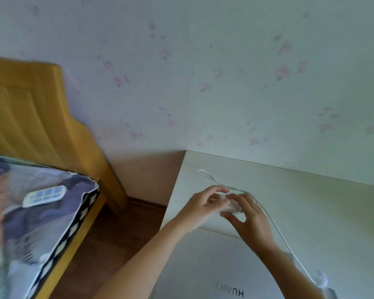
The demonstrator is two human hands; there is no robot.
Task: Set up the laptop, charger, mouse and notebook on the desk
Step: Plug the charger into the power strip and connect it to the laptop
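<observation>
Pale wallpaper with faint pink motifs backs a white desk (311,212) set into the corner; a bed with a yellow wooden headboard (30,108) stands to the left, a white remote (44,195) lying on its patterned cover.

The closed laptop (214,266) lies flat on the desk at the near edge, lid up, its logo reading upside down from this view (so the hinge side probably faces away from the person). Just beyond its far edge, both hands meet over the charger (230,207), a small white block mostly hidden by fingers. The left hand (200,209) pinches it from the left; the right hand (246,219) grips it with thumb beneath and fingers curled over. The block's own long axis cannot be told.

The white cable (274,225) runs from the block two ways: a narrow loop pointing toward the desk's far-left corner, and a long run trailing back toward the near right, alongside the right forearm.

Judgement: the step in hand is readying the charger. Best done by steadying the block with one hand and freeing the cable loop with the other, keeping slack off the laptop lid.
</observation>
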